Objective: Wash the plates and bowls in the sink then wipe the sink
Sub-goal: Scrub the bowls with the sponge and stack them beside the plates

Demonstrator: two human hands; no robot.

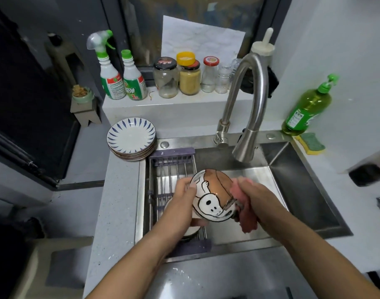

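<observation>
Both the left hand (182, 198) and the right hand (257, 197) were busy above the sink (303, 190). The left gripped a bowl (210, 197) by its rim, thumb on the near edge and fingers curled beneath, while the right was clamped round a pink cloth (247, 223) and pressed it against the bowl's right side. The bowl was held tilted, its outside turned up, over the basin, just right of the wire rack (169, 169) that spanned the sink's left part.

The step in hand looked like scrubbing the outside of this bowl. The next move would probably call for turning it in the left hand so the cloth reached the rest and the inside, then rinsing under the tap (250, 98); no stream of water showed plainly from it. A wet glazed bowl could slip, so the left grip mattered.

The bowl was white with a brown patch and a cartoon figure in black outline, and it looked glossy; whether soap was on it could not be told. Another pale dish (191, 233) lay on the rack below the left hand, mostly hidden. A stack of blue-striped plates (132, 138) stood on the desk (120, 201) by the sink's far left corner; wiping the sink seemed not yet begun.
</observation>
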